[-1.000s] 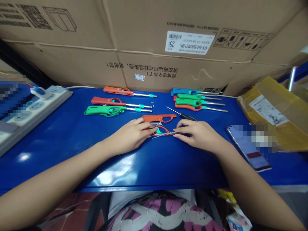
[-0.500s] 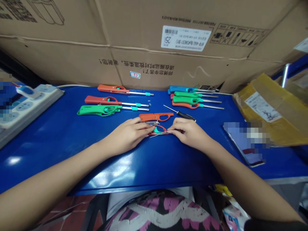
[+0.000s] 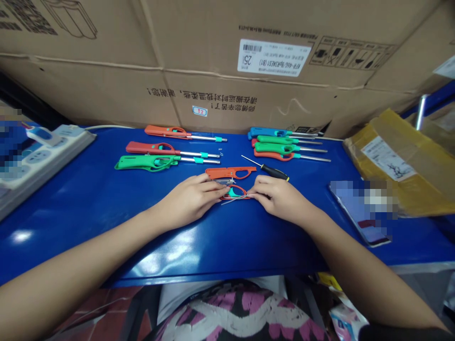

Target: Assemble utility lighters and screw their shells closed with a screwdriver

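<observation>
An orange lighter shell half with a teal trigger lies on the blue table. My left hand is closed on its left end, thumb and fingers by the trigger. My right hand pinches a thin wire at the shell's right tip; the wire's free end points left. Just behind the fingers sits a metallic inner part, partly covered by my left hand. Beyond it rests the other orange shell half. A black-handled screwdriver lies behind my right hand.
Assembled long lighters, among them a green one at left and an orange one at right, lie farther back. A power strip is at far left, a phone and yellow-taped package at right. A large cardboard box stands behind.
Both hands keep nearly the same place and grip. The wire at the right fingertips has shifted very slightly; everything else stays put.
</observation>
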`<state>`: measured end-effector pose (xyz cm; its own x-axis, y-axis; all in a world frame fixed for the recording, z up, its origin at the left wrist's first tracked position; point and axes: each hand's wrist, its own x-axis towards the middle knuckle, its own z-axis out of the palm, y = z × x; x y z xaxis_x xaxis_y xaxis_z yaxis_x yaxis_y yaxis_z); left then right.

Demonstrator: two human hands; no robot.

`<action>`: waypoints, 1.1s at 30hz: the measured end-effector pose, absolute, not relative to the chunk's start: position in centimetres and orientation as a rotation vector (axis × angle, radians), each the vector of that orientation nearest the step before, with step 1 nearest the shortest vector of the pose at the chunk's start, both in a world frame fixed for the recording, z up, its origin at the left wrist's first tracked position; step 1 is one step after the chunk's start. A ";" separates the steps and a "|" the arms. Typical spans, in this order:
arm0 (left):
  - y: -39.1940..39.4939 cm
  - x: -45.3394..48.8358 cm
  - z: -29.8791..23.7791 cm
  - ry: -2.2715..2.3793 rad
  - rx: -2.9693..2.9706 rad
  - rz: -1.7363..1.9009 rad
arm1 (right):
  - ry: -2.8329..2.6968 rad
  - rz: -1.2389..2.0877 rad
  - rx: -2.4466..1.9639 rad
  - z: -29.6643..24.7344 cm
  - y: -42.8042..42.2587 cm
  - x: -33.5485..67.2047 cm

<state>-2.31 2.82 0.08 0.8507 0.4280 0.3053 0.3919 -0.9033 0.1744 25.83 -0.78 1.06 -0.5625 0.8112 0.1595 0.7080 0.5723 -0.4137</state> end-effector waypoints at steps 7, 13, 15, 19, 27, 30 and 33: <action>2.7 -2.2 0.1 0.645 2.944 0.518 | -2.580 0.289 -1.313 1.5 -1.3 25.9; 2.9 -2.2 -0.1 0.633 2.868 0.569 | -2.533 0.370 -1.222 0.7 -0.9 25.8; 2.8 -2.2 0.0 0.627 2.871 0.583 | -2.502 0.410 -1.169 0.6 -0.9 25.8; 2.5 -2.2 0.4 0.617 2.889 0.563 | -2.432 0.494 -1.139 0.7 -0.9 25.8; 2.4 -2.4 0.3 0.635 2.928 0.549 | -2.505 0.404 -1.177 0.8 -1.2 24.9; 2.4 -2.4 0.3 0.626 2.919 0.559 | -2.448 0.486 -1.160 0.6 -1.1 24.7; 2.4 -2.4 0.4 0.622 2.902 0.570 | -2.358 0.541 -1.138 0.4 -0.9 24.8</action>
